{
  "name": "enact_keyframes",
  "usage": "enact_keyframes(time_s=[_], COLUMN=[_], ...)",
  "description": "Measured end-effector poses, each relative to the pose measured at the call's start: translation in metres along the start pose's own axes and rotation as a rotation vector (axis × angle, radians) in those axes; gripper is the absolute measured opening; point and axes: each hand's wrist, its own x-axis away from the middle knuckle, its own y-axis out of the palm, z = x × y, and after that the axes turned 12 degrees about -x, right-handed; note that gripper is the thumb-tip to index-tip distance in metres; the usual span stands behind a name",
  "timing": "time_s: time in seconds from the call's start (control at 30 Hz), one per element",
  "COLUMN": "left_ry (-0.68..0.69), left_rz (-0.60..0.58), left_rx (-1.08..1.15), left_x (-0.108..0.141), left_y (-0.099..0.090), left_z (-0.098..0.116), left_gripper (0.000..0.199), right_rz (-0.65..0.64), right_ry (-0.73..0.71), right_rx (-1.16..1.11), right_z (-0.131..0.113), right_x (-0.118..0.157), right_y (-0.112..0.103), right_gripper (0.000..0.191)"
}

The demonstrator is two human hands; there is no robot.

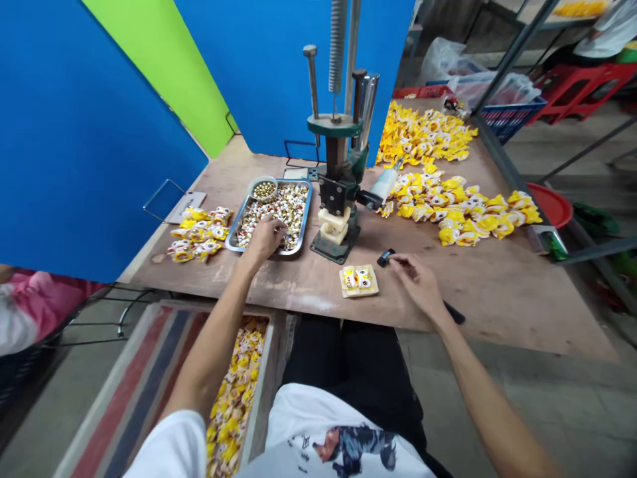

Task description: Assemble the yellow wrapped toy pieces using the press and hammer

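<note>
My left hand (267,237) is over the near side of a metal tray (304,222) filled with small white, red and gold pieces (286,204). Its fingers are pinched together; whatever is between them is too small to make out. My right hand (417,282) is wrapped round the handle of a hammer (385,257), whose black head lies at the table and whose dark grip end shows past the wrist. Between my hands, a cream-coloured mould block (372,287) holds a yellow and white cartoon figure piece (358,278) with eyes facing up.
A green hand press (334,126) stands mid-table behind the block. Yellow figure pieces lie piled at the right (448,199) and in a small group at the left (199,232). A small tub of gold beads (263,189) sits on the tray. Below the table is a box of yellow pieces (239,378).
</note>
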Motion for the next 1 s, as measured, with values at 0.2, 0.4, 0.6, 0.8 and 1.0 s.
enact_keyframes(time_s=[0.2, 0.4, 0.6, 0.8, 1.0], left_ry=[0.142, 0.085, 0.022, -0.091, -0.314], left_rz=[-0.254, -0.121, -0.435, -0.637, -0.663], left_rx=[-0.077, 0.156, 0.845, 1.114, 1.144], left_x=[-0.040, -0.020, 0.049, 0.085, 0.081], left_y=[0.022, -0.003, -0.018, -0.004, 0.008], left_z=[-0.014, -0.017, 0.075, 0.137, 0.139], left_gripper=[0.020, 0.018, 0.042, 0.052, 0.062], right_rz=[-0.045, 0.006, -0.235, -0.448, -0.493], right_ry=[-0.051, -0.065, -0.321, -0.481, -0.211], right_rx=[0.003, -0.014, -0.048, -0.010, -0.097], right_z=[0.004, -0.018, -0.078, -0.094, -0.081], right_x=[0.009, 0.006, -0.012, -0.024, -0.040], right_y=[0.008, 0.001, 0.046, 0.067, 0.056], right_gripper=[0.029, 0.032, 0.030, 0.022, 0.017])
